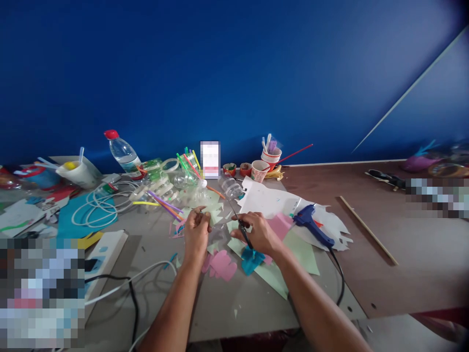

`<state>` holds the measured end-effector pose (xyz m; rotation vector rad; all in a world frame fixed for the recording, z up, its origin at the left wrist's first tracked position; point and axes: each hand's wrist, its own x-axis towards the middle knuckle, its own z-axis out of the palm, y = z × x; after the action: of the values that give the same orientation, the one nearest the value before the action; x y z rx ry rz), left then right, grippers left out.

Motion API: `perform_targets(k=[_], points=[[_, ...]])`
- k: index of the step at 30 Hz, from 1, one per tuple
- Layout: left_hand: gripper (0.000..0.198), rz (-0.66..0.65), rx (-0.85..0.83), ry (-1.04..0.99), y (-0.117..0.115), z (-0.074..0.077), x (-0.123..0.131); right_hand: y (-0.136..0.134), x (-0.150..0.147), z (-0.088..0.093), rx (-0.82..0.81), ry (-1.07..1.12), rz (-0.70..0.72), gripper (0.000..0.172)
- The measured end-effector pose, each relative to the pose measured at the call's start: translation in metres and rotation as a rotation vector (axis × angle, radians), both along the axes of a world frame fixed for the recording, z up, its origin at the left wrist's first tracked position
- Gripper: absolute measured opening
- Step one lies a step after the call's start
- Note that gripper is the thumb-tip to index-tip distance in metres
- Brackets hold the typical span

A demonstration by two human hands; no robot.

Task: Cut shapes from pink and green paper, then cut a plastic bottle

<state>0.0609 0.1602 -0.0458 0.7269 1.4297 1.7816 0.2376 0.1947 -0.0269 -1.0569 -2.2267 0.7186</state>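
My right hand [258, 232] is closed around black-handled scissors [242, 227], whose thin blades point up and away to the left. To its left, my left hand [197, 227] is closed in a pinch; the small thing at its fingertips is too small to make out. Below and between the hands lie pink paper petal shapes [222, 265]. A teal paper shape [252, 260] rests just under my right hand, on a pale green sheet [273, 276]. Cut scraps of pale green paper [212, 213] are scattered behind my left hand.
A blue glue gun [313, 227] with a black cord lies on white paper [267, 198] at right. Plastic bottles, straws and a coiled white cable [93, 210] crowd the left. Paper cups [260, 169] stand by the wall. A wooden stick [368, 231] lies far right; a power strip [110, 249] sits left.
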Motion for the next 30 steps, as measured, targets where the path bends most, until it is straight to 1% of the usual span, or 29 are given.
perform_targets(k=[3,7,10,13,16,19,21,25,30], points=[[0.036,0.026,0.034,0.08,0.0,-0.004,-0.004,-0.001,0.001,0.004,-0.112,-0.023,0.06,0.038],[0.038,0.016,0.037,0.119,-0.001,-0.002,-0.005,-0.001,0.002,0.01,-0.236,-0.009,0.089,0.039],[0.038,-0.022,0.042,0.079,-0.003,0.001,-0.003,-0.002,0.002,0.013,-0.287,-0.006,0.093,0.041],[0.04,-0.076,0.095,-0.005,-0.003,0.002,0.001,-0.002,0.003,0.014,-0.325,-0.013,0.103,0.045],[0.044,-0.104,0.091,-0.002,-0.004,0.003,0.003,-0.002,0.005,0.014,-0.338,-0.005,0.132,0.047],[0.05,-0.084,0.056,0.011,-0.004,0.005,0.005,-0.001,0.008,0.014,-0.325,0.0,0.167,0.048],[0.054,-0.047,0.043,-0.027,-0.003,0.007,0.005,0.0,0.01,0.014,-0.32,0.003,0.195,0.049],[0.053,0.023,-0.005,-0.125,-0.002,0.009,0.003,0.001,0.011,0.015,-0.307,-0.022,0.236,0.05],[0.054,0.03,-0.009,-0.207,-0.003,0.011,0.001,0.0,0.009,0.013,-0.244,-0.11,0.228,0.044]])
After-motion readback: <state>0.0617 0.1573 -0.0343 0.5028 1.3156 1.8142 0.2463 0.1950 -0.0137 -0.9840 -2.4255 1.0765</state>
